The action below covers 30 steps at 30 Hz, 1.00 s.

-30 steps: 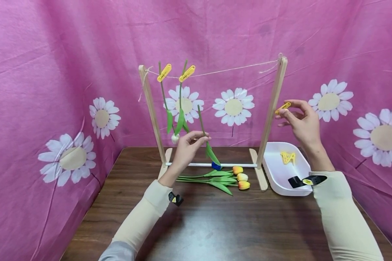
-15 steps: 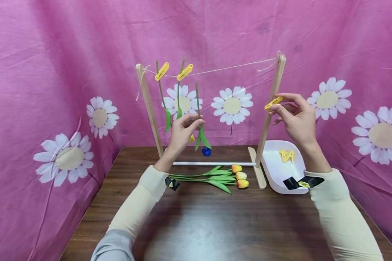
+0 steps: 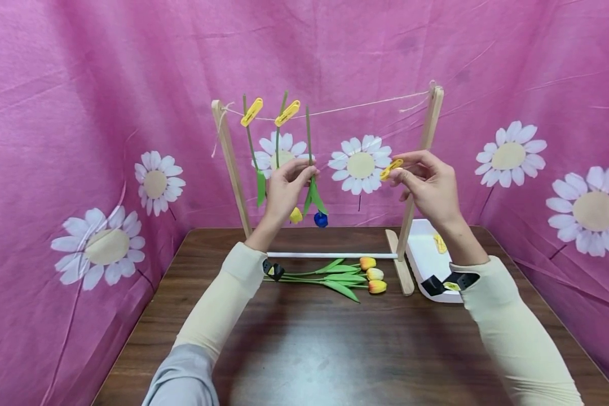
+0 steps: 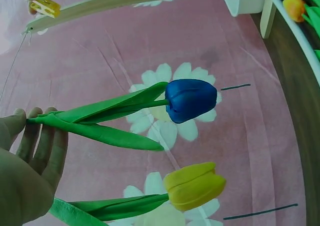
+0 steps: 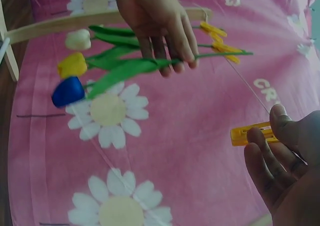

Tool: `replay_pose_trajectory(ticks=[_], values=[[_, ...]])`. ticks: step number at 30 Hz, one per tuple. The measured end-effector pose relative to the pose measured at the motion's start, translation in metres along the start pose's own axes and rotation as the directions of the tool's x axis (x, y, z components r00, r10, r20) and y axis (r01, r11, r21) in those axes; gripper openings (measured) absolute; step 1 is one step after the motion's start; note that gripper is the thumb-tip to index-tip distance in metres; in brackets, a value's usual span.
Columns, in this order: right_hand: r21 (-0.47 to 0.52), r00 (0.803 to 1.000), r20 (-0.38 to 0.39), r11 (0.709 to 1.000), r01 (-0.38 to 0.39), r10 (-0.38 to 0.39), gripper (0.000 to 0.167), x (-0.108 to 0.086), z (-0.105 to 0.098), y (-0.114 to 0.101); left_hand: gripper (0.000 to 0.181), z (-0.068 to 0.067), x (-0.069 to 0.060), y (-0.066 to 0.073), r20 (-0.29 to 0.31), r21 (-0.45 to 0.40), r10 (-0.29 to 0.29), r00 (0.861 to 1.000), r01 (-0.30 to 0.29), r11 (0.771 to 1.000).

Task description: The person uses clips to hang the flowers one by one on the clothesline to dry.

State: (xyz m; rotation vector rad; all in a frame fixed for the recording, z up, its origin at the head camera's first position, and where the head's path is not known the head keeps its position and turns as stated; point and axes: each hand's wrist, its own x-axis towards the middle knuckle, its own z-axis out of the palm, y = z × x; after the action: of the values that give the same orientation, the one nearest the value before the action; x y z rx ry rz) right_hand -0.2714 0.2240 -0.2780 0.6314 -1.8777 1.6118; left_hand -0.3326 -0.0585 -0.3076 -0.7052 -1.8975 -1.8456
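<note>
My left hand (image 3: pixel 288 189) pinches the green stem of a blue artificial tulip (image 3: pixel 321 219), which hangs head down with its stem end up by the string (image 3: pixel 357 108). A yellow clothespin (image 3: pixel 391 169) is between the thumb and fingers of my right hand (image 3: pixel 431 186), in front of the rack's right post. Two tulips hang head down from the string by yellow clothespins (image 3: pixel 287 113). One has a yellow head (image 4: pixel 195 187); the other has a white head (image 5: pixel 78 39), visible in the right wrist view.
Several tulips (image 3: pixel 342 276), with orange-yellow and whitish heads, lie on the wooden table (image 3: pixel 304 349). A white tray (image 3: pixel 420 242) with yellow clothespins stands right of the wooden rack. The rack has a white lower bar (image 3: pixel 335 255). Pink flowered cloth surrounds the table.
My left hand has raised the blue tulip from near the lower bar until its stem end reaches the string's height. My right hand has moved left with the clothespin.
</note>
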Motion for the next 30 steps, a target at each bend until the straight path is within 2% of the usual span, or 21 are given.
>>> replay_pose_trajectory(ticks=[6,12,17,21,24,30], values=[[-0.032,1.0,0.006,0.999,-0.02,0.02,0.016,0.005,0.02,-0.004,0.02,0.001,0.007,0.0,-0.045,0.051,-0.016,0.999,0.018,0.999],[-0.033,1.0,-0.02,0.999,-0.01,0.01,0.006,0.018,0.036,-0.01,0.022,0.0,0.008,0.001,-0.043,0.097,-0.015,0.999,0.019,0.995],[0.075,0.998,-0.042,0.997,-0.032,0.035,0.008,0.037,0.048,-0.019,0.024,0.002,0.011,0.0,-0.056,0.124,-0.01,0.998,0.017,0.992],[0.177,0.995,-0.056,0.982,-0.07,0.081,0.008,0.056,0.057,-0.028,0.023,0.003,0.014,0.001,-0.072,0.16,-0.001,0.997,0.012,0.987],[0.216,0.991,-0.06,0.971,-0.102,0.117,0.009,0.069,0.064,-0.035,0.023,0.004,0.015,0.002,-0.071,0.167,0.006,0.997,0.006,0.986],[0.257,0.988,-0.064,0.959,-0.122,0.142,0.008,0.091,0.078,-0.048,0.022,0.005,0.017,0.002,-0.067,0.167,0.017,0.998,-0.006,0.986]])
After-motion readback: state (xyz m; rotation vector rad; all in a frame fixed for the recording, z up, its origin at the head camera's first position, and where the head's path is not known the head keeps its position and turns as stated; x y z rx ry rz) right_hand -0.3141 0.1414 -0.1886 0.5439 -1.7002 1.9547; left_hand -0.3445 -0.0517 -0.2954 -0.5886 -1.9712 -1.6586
